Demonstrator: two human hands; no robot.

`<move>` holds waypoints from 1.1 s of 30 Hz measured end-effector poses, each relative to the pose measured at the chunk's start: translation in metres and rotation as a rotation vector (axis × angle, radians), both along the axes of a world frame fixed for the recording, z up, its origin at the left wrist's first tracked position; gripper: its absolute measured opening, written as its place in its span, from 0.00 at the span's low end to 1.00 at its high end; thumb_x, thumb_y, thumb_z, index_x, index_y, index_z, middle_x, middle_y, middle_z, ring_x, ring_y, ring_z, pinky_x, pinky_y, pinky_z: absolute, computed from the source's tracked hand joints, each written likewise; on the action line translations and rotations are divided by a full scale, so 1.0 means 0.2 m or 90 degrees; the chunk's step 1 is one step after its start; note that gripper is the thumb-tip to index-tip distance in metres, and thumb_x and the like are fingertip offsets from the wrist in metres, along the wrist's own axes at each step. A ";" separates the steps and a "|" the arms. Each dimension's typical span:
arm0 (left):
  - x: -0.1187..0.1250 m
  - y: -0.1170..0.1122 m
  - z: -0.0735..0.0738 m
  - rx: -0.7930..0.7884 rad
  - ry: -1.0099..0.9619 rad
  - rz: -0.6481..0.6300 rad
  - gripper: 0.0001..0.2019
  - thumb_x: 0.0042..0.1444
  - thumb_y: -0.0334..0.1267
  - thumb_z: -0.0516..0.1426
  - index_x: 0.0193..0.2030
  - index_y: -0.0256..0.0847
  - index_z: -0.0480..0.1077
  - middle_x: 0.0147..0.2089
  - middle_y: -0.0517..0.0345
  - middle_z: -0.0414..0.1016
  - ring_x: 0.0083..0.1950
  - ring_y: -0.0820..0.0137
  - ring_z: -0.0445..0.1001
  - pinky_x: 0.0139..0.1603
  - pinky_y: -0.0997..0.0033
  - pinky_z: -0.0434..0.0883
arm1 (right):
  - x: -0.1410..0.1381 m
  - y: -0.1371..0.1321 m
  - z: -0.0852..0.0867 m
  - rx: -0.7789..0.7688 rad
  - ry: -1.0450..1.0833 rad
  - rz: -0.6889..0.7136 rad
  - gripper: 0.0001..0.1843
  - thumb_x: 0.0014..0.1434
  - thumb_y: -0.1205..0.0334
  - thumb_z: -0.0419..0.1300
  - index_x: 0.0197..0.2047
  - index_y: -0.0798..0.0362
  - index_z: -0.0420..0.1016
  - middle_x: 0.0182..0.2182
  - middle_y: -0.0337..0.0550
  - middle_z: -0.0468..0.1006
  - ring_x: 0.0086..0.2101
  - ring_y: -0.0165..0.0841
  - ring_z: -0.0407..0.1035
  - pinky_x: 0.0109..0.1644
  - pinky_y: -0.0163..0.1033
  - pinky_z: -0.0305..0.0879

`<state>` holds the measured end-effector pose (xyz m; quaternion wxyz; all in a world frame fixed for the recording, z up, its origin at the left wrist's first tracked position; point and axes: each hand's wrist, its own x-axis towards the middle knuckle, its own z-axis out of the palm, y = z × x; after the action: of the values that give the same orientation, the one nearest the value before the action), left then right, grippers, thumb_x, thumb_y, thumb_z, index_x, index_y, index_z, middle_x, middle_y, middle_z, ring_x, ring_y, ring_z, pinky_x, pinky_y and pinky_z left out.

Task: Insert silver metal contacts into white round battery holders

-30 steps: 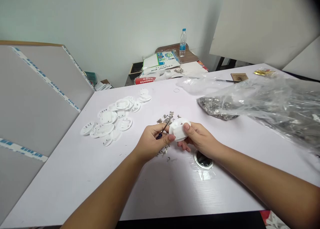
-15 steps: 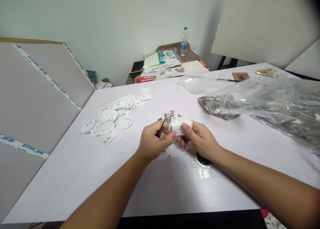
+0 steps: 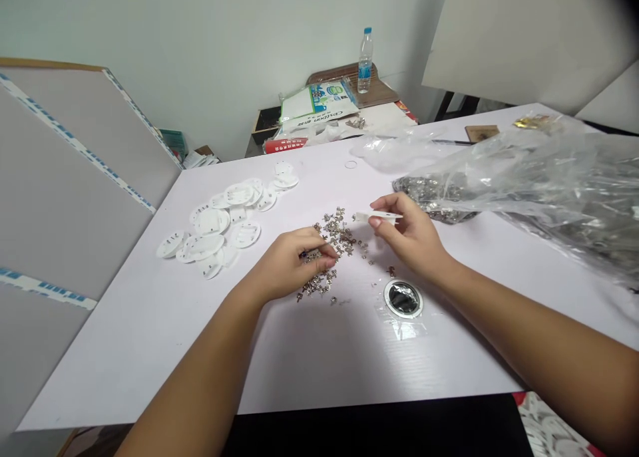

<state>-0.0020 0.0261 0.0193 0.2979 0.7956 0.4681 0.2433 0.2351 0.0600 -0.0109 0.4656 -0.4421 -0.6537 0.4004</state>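
My left hand [image 3: 284, 264] lies low over a scatter of small metal hooks [image 3: 335, 237], its fingers curled around a small screwdriver with a dark blue handle [image 3: 303, 253]. Most of the screwdriver is hidden in the fingers. My right hand [image 3: 412, 234] is raised to the right of the scatter. Its thumb and forefinger pinch a thin white plastic disc [image 3: 378, 215], seen almost edge-on. A round white ring with a dark centre [image 3: 403, 298] lies on the table below my right hand.
A pile of white plastic discs [image 3: 214, 224] lies left of my hands on the white table [image 3: 319, 350]. A clear plastic bag [image 3: 539, 191] of metal parts lies at the right. A water bottle [image 3: 365, 61] and papers stand beyond the table.
My hands have moved apart. The white disc has gone up and right and turned edge-on, and my left hand has dropped towards the metal hooks. The view has tilted slightly.
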 end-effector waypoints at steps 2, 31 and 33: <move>-0.01 0.00 0.02 -0.048 0.072 -0.032 0.05 0.57 0.39 0.61 0.39 0.44 0.78 0.39 0.57 0.74 0.39 0.70 0.72 0.39 0.71 0.68 | 0.01 0.02 0.00 0.023 -0.026 -0.024 0.19 0.58 0.49 0.64 0.47 0.51 0.67 0.44 0.45 0.74 0.35 0.32 0.69 0.34 0.38 0.64; 0.03 -0.01 0.00 -0.067 0.133 -0.004 0.08 0.60 0.31 0.48 0.33 0.41 0.66 0.32 0.61 0.72 0.32 0.71 0.67 0.32 0.71 0.63 | -0.01 0.00 0.01 0.033 -0.079 0.002 0.21 0.54 0.49 0.67 0.46 0.50 0.69 0.45 0.45 0.75 0.42 0.39 0.70 0.35 0.38 0.64; 0.03 -0.01 -0.01 -0.053 0.131 0.002 0.08 0.60 0.31 0.49 0.33 0.41 0.67 0.34 0.60 0.73 0.34 0.70 0.68 0.34 0.70 0.64 | -0.01 0.00 0.00 0.035 -0.076 0.010 0.22 0.54 0.49 0.67 0.46 0.50 0.69 0.45 0.45 0.75 0.42 0.39 0.70 0.34 0.38 0.64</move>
<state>0.0033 0.0238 0.0181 0.2809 0.8027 0.5068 0.1411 0.2330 0.0598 -0.0108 0.4343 -0.4472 -0.6947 0.3588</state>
